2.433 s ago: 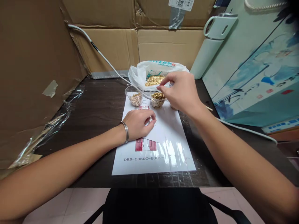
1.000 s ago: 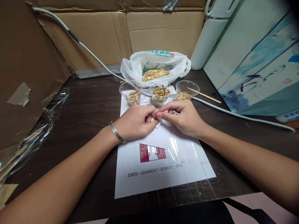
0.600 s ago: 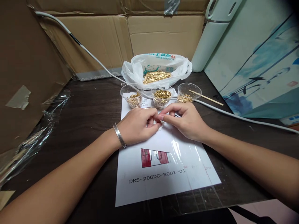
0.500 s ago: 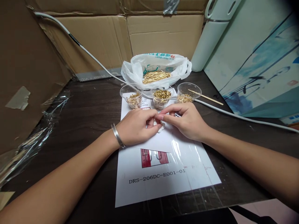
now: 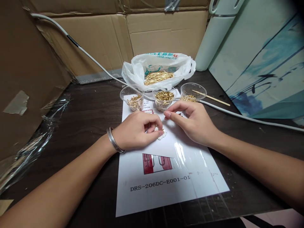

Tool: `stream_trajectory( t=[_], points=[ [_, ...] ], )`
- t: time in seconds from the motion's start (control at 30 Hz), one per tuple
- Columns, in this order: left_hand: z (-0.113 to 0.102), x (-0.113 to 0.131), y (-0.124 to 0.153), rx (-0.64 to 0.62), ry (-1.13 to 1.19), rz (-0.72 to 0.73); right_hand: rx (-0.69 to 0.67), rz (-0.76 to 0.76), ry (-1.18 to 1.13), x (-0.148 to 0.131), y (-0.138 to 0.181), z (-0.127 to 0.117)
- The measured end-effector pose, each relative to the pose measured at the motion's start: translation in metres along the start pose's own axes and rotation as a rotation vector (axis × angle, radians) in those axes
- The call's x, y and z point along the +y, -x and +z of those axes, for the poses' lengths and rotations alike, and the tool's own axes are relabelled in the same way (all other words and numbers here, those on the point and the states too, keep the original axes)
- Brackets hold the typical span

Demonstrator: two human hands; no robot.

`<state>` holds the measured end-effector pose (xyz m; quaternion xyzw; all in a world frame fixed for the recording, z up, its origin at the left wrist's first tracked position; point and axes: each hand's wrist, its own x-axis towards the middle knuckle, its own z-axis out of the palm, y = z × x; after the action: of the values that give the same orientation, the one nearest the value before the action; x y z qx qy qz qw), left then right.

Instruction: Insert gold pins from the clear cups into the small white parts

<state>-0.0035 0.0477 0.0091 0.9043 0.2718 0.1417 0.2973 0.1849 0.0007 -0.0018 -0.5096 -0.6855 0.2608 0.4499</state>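
Left hand [image 5: 135, 131] is lying curled, thumb and index nearly meeting at the white lump [image 5: 162, 136] on the paper [image 5: 163, 148]; right hand [image 5: 194, 122] is hovering near its right, fingertips bunched. From here I am failing to tell whether either is gripping anything. Beyond, three cups [image 5: 163, 107] are holding gold bits [image 5: 165, 95] before a far bag [image 5: 135, 74].

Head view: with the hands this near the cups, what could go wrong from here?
The right hand is in front of the right cup; a knock might spill its gold bits. The cord runs close behind the middle cup, so a snag could tip it. The left hand is at the white lump and might nudge it.
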Motion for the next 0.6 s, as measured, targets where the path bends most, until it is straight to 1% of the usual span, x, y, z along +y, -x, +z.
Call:
stream_trajectory(
  t=[0.07, 0.2, 0.3, 0.33, 0.4, 0.47, 0.5, 0.53, 0.6],
  points=[
    [0.000, 0.000, 0.000, 0.005, -0.024, -0.019, -0.018, -0.028, 0.009, -0.006, 0.006, -0.002],
    [0.002, 0.001, 0.000, 0.039, -0.052, -0.042, -0.181, -0.054, -0.056, -0.017, 0.020, -0.002],
    [0.003, 0.003, -0.001, 0.065, -0.041, -0.051, -0.204, -0.048, -0.124, -0.021, 0.026, 0.001],
    [0.003, 0.004, -0.001, 0.074, -0.040, -0.052, -0.237, -0.046, -0.165, -0.022, 0.027, 0.002],
    [0.003, 0.004, -0.001, 0.087, -0.042, -0.047, -0.384, -0.017, -0.272, -0.024, 0.027, 0.004],
    [0.003, 0.005, 0.000, 0.098, -0.045, -0.045, -0.537, 0.047, -0.338, -0.024, 0.025, 0.004],
    [0.003, 0.005, 0.000, 0.100, -0.042, -0.046, -0.568, 0.077, -0.334, -0.024, 0.024, 0.004],
    [0.003, 0.005, 0.000, 0.098, -0.035, -0.049, -0.565, 0.095, -0.305, -0.023, 0.023, 0.003],
    [0.003, 0.007, 0.000, 0.087, -0.010, -0.061, -0.509, 0.083, -0.208, -0.021, 0.019, 0.001]
  ],
)
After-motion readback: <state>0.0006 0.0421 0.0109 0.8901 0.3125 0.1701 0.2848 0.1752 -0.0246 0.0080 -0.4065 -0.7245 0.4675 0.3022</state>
